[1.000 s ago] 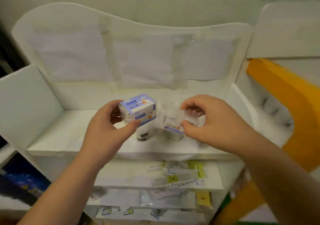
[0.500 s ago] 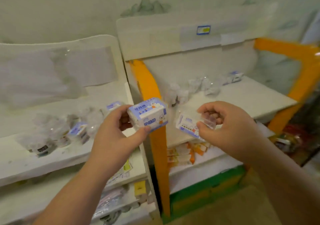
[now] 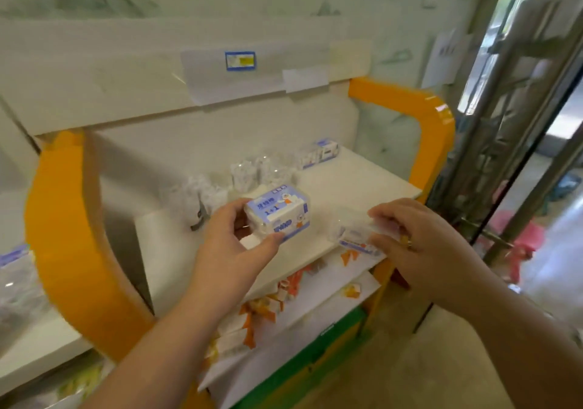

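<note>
**Obs.** Left hand (image 3: 233,251) grips the floss-pick box (image 3: 277,216), thumb on the near lower edge and fingers behind. The box is in the air just above the front of the top shelf (image 3: 356,184), with its label ("1+1") turned up toward the camera. Right hand (image 3: 426,244) pinches a flat clear packet (image 3: 353,240) between thumb and curled fingers. The packet is over the shelf's front right corner, apart from the box.

**Step in hand (judged).** Both items are being stocked on this shelf. To do it well:
- Set the box down first, flat on its base with the label facing front.
- Line it up with the row of clear containers (image 3: 239,175) at the back, not on top of them. The bare board between that row and the front edge is the place to use.
- Put the packet well in from the edge. It looks light and slick, and could slide off toward the lower shelf (image 3: 328,277).
- Let go only once each item sits flat.

**Containers.**
- **Box:** clear-walled, with white contents behind the label; count not readable.
- **Packet:** blue-striped label; contents too blurred to tell.
- **Back row:** clear containers with white filling, set close together.
- **Far right of the row:** a similar blue-labelled box (image 3: 318,153).
- **Lower shelf:** orange-and-white sachets (image 3: 271,306), loosely heaped.
</note>
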Available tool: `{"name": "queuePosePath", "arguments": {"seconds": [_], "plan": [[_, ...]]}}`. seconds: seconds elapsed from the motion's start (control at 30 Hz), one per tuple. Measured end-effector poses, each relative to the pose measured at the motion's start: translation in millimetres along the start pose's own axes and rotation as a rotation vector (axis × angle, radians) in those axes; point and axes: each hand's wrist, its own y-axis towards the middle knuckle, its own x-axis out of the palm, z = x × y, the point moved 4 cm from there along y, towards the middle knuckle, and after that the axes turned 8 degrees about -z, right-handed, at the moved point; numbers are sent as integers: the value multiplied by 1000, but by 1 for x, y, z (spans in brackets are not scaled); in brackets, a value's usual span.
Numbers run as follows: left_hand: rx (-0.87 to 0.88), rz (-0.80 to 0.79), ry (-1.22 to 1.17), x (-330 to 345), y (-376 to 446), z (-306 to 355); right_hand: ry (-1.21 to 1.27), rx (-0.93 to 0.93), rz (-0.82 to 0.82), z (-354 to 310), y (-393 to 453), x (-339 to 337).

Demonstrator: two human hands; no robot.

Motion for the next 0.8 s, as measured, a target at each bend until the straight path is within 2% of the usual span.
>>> {"name": "queuePosePath", "arguments": {"seconds": [0.17, 0.33, 0.5, 0.67, 0.8], "plan": [[-7, 4, -19, 39, 71, -25, 2, 28, -16, 51, 69, -6], [-32, -30, 13, 52, 129, -41, -56, -22, -83, 81, 140, -3], [-95, 24, 32, 54, 153, -52, 7, -72, -97, 107, 199, 11], [-149, 100, 59, 54, 169, -54, -38, -137, -197, 131, 265, 45], [-216, 199, 75, 56, 178, -54, -88, -255, -199, 146, 313, 70]]}}
